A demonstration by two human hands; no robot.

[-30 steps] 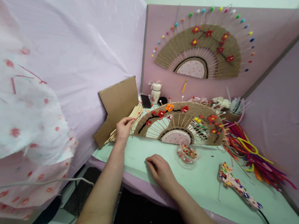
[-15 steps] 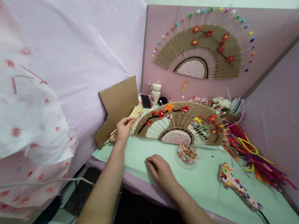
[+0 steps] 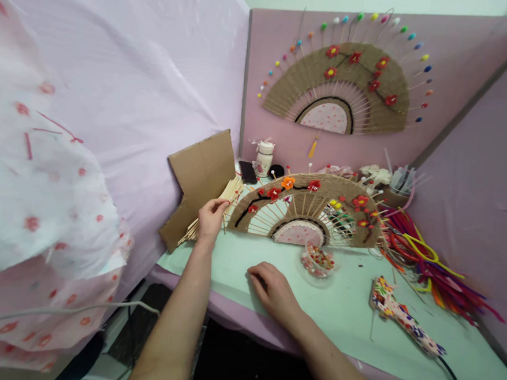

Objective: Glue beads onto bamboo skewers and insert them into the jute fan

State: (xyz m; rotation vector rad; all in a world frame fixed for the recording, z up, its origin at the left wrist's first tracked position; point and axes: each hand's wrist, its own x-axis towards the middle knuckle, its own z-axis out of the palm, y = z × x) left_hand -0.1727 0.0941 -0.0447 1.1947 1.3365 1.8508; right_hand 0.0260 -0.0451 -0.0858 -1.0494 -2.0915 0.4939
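A half-round fan (image 3: 295, 184) of twine and thin sticks stands on the table, with red and orange flowers, a dark branch and beads on its stick ends. At the fan's left end, my left hand (image 3: 210, 217) is closed in a pinch, a small red bead (image 3: 228, 201) showing at the fingertips. My right hand (image 3: 275, 290) rests on the table in front of the fan, its fingers loosely curled in and nothing visible in them. To the right of that hand is a clear bowl (image 3: 326, 280) of red and pale beads.
Cardboard (image 3: 204, 181) and a bundle of thin sticks (image 3: 192, 230) lie at the left. A phone (image 3: 247, 172) and white jar (image 3: 264, 159) are behind. A flower-patterned glue gun (image 3: 405, 319) with a cord and coloured pipe cleaners (image 3: 436, 272) lie at the right. Another fan (image 3: 304, 80) hangs on the wall.
My left hand has barely shifted at the fan's left end, still pinching. The right hand has not visibly moved.
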